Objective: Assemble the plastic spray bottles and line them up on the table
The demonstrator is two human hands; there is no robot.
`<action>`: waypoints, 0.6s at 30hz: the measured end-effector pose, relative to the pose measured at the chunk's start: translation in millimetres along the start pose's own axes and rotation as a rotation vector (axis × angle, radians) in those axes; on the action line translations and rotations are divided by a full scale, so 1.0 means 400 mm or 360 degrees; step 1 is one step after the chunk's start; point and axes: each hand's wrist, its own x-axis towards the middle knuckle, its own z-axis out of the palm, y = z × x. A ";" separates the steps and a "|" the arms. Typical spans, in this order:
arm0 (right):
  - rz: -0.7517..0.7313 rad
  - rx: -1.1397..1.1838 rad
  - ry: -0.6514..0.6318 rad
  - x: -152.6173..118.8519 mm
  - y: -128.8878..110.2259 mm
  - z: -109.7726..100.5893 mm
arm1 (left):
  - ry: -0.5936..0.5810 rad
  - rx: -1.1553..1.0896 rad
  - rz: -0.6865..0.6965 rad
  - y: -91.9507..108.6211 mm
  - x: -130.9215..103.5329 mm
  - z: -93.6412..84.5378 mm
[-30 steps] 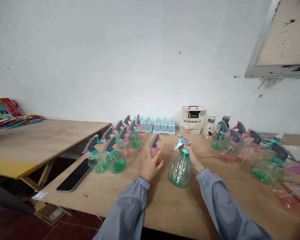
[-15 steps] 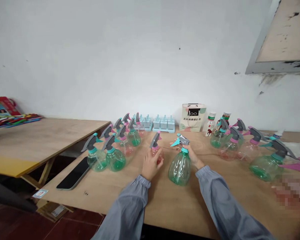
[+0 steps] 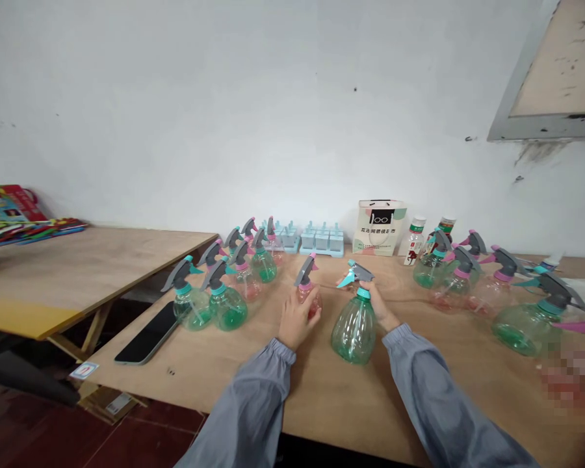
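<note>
My left hand (image 3: 297, 316) is closed around the body of a pink spray bottle (image 3: 311, 294), which stands upright on the wooden table with its grey and pink trigger head showing above my fingers. To its right, a green spray bottle (image 3: 353, 330) with a turquoise collar and grey trigger head stands slightly tilted. My right hand (image 3: 377, 305) reaches behind this bottle and grips it near its neck; most of those fingers are hidden by the bottle.
Several spray bottles (image 3: 228, 305) cluster at left, beside a phone (image 3: 146, 335). More spray bottles (image 3: 497, 292) stand at right. Light-blue popsicle moulds (image 3: 322, 240), a paper bag (image 3: 379, 227) and two drink bottles (image 3: 414, 240) line the wall. A second table (image 3: 102, 260) lies left.
The view has shifted slightly, moving the scene a little to the right. Both hands keep their holds on the two spray bottles, with hardly any other movement.
</note>
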 end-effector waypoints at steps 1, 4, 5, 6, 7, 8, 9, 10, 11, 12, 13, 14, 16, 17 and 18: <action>-0.0035 -0.0010 0.0054 0.001 0.002 -0.002 | -0.0007 -0.0002 -0.0004 0.000 0.000 0.000; -0.0080 -0.0018 0.0126 0.002 0.001 -0.004 | -0.0015 -0.0016 -0.0006 -0.001 0.000 0.000; -0.0078 -0.0029 0.0123 0.000 -0.002 -0.003 | -0.0014 -0.0024 -0.0003 -0.001 0.000 0.000; -0.0077 -0.0046 0.0113 -0.002 -0.005 -0.001 | -0.0013 -0.0031 0.0001 -0.001 0.000 -0.001; -0.0075 -0.0068 0.0096 -0.006 -0.009 0.002 | -0.0011 -0.0036 0.0003 -0.001 0.000 -0.001; -0.0074 -0.0093 0.0076 -0.009 -0.013 0.006 | -0.0008 -0.0040 0.0003 -0.001 0.000 -0.001; -0.0076 -0.0116 0.0058 -0.012 -0.016 0.010 | -0.0005 -0.0042 0.0004 0.000 0.001 -0.001; -0.0084 -0.0131 0.0048 -0.014 -0.019 0.014 | -0.0003 -0.0045 0.0008 0.000 0.001 -0.001; -0.0095 -0.0134 0.0055 -0.015 -0.022 0.017 | 0.0000 -0.0048 0.0012 0.000 0.001 -0.001; -0.0105 -0.0127 0.0074 -0.015 -0.023 0.020 | 0.0002 -0.0051 0.0016 0.001 0.001 -0.001; -0.0117 -0.0114 0.0107 -0.014 -0.024 0.022 | 0.0003 -0.0054 0.0020 0.001 0.000 -0.001; -0.0131 -0.0100 0.0139 -0.012 -0.026 0.022 | 0.0005 -0.0056 0.0022 0.000 0.000 0.000; -0.0146 -0.0081 0.0183 -0.009 -0.029 0.021 | 0.0009 -0.0057 0.0019 0.000 0.000 0.000; -0.0148 -0.0075 0.0189 -0.009 -0.033 0.020 | 0.0009 -0.0056 0.0018 -0.001 0.000 0.001; -0.0145 -0.0073 0.0186 -0.011 -0.038 0.018 | 0.0009 -0.0056 0.0018 -0.001 0.000 0.001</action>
